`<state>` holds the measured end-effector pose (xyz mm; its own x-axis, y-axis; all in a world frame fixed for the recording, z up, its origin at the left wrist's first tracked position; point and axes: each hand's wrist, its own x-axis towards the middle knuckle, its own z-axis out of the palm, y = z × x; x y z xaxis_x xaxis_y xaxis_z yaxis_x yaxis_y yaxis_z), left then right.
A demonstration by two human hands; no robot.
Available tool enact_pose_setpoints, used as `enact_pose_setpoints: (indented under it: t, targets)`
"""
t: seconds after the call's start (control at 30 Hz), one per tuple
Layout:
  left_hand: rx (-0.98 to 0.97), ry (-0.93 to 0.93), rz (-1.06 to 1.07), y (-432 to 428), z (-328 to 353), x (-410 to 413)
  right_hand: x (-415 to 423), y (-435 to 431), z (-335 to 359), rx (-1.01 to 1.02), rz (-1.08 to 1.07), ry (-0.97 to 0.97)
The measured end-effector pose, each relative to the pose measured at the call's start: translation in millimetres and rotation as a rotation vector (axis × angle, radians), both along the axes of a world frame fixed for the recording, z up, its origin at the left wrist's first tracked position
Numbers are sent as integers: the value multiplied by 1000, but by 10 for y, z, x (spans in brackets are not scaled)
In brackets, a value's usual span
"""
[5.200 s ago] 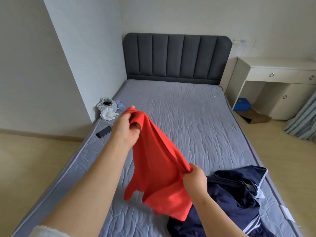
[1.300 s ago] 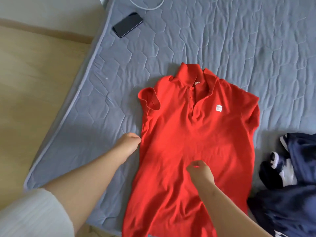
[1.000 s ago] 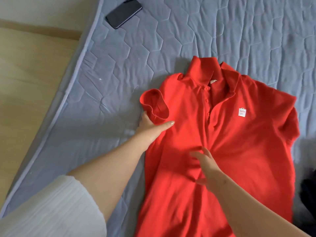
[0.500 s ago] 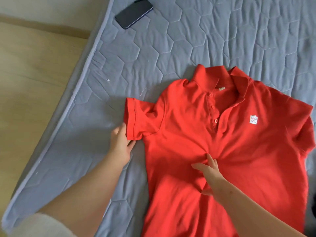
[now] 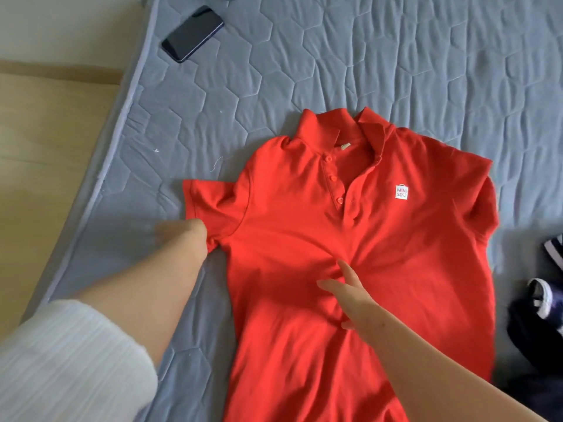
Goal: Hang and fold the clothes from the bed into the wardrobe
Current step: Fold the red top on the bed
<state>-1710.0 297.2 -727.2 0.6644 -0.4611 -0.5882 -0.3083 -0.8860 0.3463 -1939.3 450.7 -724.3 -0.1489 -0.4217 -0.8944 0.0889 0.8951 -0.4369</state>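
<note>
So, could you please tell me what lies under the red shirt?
The grey mattress shows around the red shirt, so it lies on that. Whether anything else sits beneath the cloth cannot be seen.

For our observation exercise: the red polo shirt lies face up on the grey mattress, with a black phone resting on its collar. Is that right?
No: the head view shows the black phone on the grey mattress near its edge, apart from the red polo shirt. The rest holds.
</note>
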Motion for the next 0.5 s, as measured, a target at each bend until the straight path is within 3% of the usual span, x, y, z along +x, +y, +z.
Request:
enact_pose_setpoints:
  t: [0.07, 0.1, 0.17, 0.23, 0.33, 0.5]
  targets:
    - [-132, -333, -276, 112, 191, -230, -80, 51, 43, -81, 23, 133]
    - [-251, -402, -441, 183, 288, -383, -155, 70, 103, -111, 26, 240]
    - [-416, -409, -768, 307, 416, -724, -383, 106, 236, -123, -3, 476]
    - [-438, -284, -1034, 416, 427, -1113, -683, 141, 336, -126, -81, 660]
    - [-293, -32, -1249, 615, 348, -1715, -1117, 128, 404, -124, -227, 818]
    - [250, 91, -1205, 876, 47, -2407, -1703, 42, 272, -55, -306, 818]
